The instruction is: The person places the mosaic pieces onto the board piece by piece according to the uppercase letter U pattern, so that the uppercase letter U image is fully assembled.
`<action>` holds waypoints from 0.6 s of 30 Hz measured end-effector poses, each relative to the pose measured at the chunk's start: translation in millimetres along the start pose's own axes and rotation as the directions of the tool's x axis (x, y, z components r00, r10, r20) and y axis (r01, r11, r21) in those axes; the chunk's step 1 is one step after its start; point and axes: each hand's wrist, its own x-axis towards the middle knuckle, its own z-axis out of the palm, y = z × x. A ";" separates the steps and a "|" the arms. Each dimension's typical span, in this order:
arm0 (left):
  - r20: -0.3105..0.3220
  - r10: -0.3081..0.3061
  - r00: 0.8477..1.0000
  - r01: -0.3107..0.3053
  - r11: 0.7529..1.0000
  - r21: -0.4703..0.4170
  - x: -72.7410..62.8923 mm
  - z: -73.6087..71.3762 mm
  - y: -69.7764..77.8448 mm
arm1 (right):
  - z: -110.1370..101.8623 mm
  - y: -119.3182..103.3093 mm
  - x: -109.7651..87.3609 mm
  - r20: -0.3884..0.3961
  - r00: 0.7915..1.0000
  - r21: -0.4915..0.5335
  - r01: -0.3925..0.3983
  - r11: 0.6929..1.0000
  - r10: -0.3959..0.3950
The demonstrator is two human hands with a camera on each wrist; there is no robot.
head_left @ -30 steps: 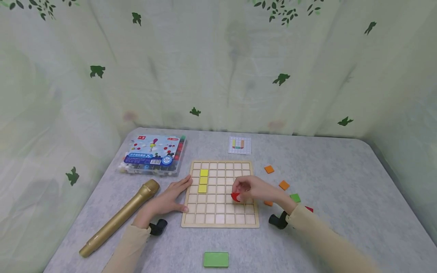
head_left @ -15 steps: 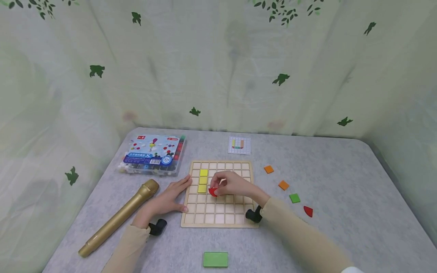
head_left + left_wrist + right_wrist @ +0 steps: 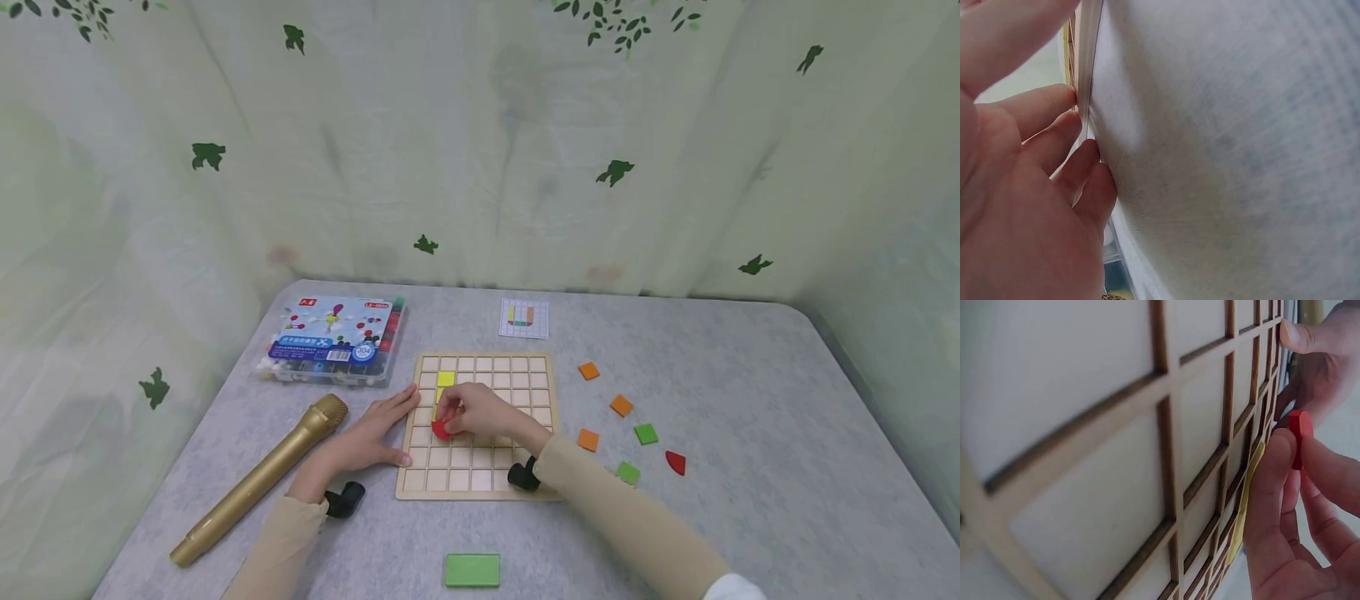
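A wooden grid board (image 3: 480, 493) lies on the table, with a column of yellow square tiles (image 3: 446, 379) in its upper left cells. My right hand (image 3: 483, 412) pinches a red quarter-round tile (image 3: 441, 430) between thumb and fingers, just below that column and partly covering it. In the right wrist view the red tile (image 3: 1300, 439) stands edge-on between the fingertips, close over the board. My left hand (image 3: 367, 437) rests at the board's left edge, fingers and thumb spread. The left wrist view shows its fingertips (image 3: 1088, 153) against the board's side.
Right of the board lie loose orange tiles (image 3: 588, 371), green tiles (image 3: 646, 434) and a red quarter-round tile (image 3: 676, 463). A pattern card (image 3: 525, 319) lies behind it. Leftward are a gold microphone (image 3: 258, 483) and a clear box of parts (image 3: 330, 340). A green block (image 3: 472, 571) lies in front.
My right hand has carried the red tile leftward across the board to below the yellow column. Tiles on the right that the arm covered now show. My left hand stays at the board's edge.
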 end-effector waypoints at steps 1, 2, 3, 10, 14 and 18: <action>0.000 0.001 1.000 -0.001 1.000 0.000 0.1 0.1 -0.2 | 1.2 -0.3 0.6 -0.002 1.000 -0.014 -0.002 1.000 0.002; -0.001 0.001 1.000 -0.001 1.000 0.000 0.1 0.2 -0.4 | 2.2 -0.2 1.0 -0.004 1.000 -0.026 -0.004 1.000 0.004; -0.001 0.002 1.000 -0.002 1.000 -0.001 0.2 0.3 -0.5 | 3.0 -0.3 1.4 -0.008 1.000 -0.039 -0.008 0.999 0.008; 0.001 -0.001 1.000 0.001 1.000 -0.006 -0.4 -0.3 1.2 | 6.4 -2.9 2.7 -0.032 0.998 -0.075 -0.052 0.996 0.050; 0.000 -0.001 1.000 0.001 1.000 -0.003 -0.6 -0.5 1.2 | 8.8 -4.5 3.6 -0.041 0.997 -0.117 -0.073 0.990 0.068; -0.003 0.007 1.000 -0.007 1.000 0.004 0.5 0.2 0.5 | 9.8 -6.0 3.5 -0.047 0.997 -0.166 -0.076 0.983 0.069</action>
